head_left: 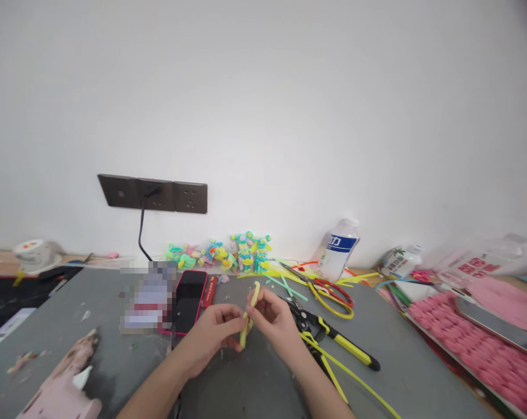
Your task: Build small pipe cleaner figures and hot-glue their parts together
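A short piece of pale yellow pipe cleaner [255, 295] is pinched between my two hands above the middle of the grey table. My left hand [222, 331] grips its lower part with thumb and fingers closed. My right hand [269, 317] pinches it higher up, and the tip sticks out above the fingertips. Just right of my right hand lie pliers with black and yellow handles [349, 347]. A long yellow pipe cleaner [361, 378] runs from beside them toward the front edge. Scissors with red and yellow handles [333, 295] rest behind the pliers.
Several colourful small figures [246, 253] stand along the wall. A phone with a pink edge [191, 299] lies left of my hands, beside a blurred-out screen [149, 299]. A clear bottle [338, 250] leans at the back. Pink knitted material [473, 343] lies right, a pink-handled tool [66, 378] front left.
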A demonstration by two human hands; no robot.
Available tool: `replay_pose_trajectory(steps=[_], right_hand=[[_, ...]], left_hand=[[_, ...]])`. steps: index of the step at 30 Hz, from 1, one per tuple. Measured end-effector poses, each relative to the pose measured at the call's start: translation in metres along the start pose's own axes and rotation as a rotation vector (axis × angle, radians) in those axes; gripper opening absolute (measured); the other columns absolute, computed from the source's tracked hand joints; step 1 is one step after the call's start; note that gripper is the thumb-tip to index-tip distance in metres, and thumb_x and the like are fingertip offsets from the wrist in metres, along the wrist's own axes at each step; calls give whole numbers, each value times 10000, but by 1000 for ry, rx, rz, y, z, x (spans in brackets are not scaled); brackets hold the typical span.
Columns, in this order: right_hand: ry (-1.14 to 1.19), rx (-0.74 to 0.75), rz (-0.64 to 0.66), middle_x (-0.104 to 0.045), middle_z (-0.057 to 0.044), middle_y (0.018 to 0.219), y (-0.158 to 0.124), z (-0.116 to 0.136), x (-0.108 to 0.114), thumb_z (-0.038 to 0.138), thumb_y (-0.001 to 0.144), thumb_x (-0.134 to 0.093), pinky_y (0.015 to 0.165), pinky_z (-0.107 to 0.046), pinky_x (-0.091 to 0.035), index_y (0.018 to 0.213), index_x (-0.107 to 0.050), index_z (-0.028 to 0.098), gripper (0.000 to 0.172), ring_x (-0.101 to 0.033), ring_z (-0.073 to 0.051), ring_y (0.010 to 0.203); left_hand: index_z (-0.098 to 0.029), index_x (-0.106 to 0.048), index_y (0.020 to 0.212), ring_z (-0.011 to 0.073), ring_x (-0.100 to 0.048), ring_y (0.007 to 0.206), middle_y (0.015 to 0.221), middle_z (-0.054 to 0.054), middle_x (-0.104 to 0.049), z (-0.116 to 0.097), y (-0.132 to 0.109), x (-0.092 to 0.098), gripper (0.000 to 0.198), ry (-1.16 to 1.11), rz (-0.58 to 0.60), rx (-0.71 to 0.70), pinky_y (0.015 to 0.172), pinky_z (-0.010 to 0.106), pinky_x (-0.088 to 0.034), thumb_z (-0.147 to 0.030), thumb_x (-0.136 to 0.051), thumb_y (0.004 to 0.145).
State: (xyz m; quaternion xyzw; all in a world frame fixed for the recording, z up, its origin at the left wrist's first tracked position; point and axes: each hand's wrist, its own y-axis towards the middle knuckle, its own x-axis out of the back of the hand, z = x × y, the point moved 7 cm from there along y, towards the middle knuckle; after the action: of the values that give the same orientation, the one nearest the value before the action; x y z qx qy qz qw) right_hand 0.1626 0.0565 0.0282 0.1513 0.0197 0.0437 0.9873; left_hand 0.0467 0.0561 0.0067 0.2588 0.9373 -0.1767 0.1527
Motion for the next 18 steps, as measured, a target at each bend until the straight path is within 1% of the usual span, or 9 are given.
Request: replay_pose_trajectory(steps=[5, 9, 13, 18], right_hand=[[-31, -20, -10, -523, 19, 684, 2, -2, 1, 464, 829, -673, 590, -250, -421, 745, -524, 199, 315, -491, -125, 602], [-15, -48, -17, -511, 26, 680, 3, -1, 2, 492, 799, -694, 578, -247, -414, 742, -513, 201, 347, -481, -116, 578], [-28, -57, 8, -513, 31, 676, 2, -3, 1, 462, 801, -696, 592, -246, -409, 742, -519, 200, 322, -486, -119, 589], [-28, -56, 30, -524, 31, 677, 0, -1, -1, 408, 823, -684, 585, -244, -402, 765, -553, 190, 261, -486, -115, 591]], left_hand=[[-116, -699, 707, 108, -498, 583, 664, 9, -578, 2, 1, 1, 390, 83, -10, -6, 552, 233, -482, -477, -829, 638], [-110, -717, 752, 111, -518, 601, 691, 26, -607, 2, 2, 2, 382, 105, -7, -11, 570, 229, -478, -458, -831, 644], [-109, -711, 721, 109, -518, 582, 660, 17, -599, 2, 1, 0, 371, 121, 29, 3, 560, 230, -472, -438, -849, 621], [-110, -694, 688, 106, -525, 586, 657, 19, -604, 2, 0, 0, 358, 101, 32, 9, 560, 223, -470, -426, -850, 626]])
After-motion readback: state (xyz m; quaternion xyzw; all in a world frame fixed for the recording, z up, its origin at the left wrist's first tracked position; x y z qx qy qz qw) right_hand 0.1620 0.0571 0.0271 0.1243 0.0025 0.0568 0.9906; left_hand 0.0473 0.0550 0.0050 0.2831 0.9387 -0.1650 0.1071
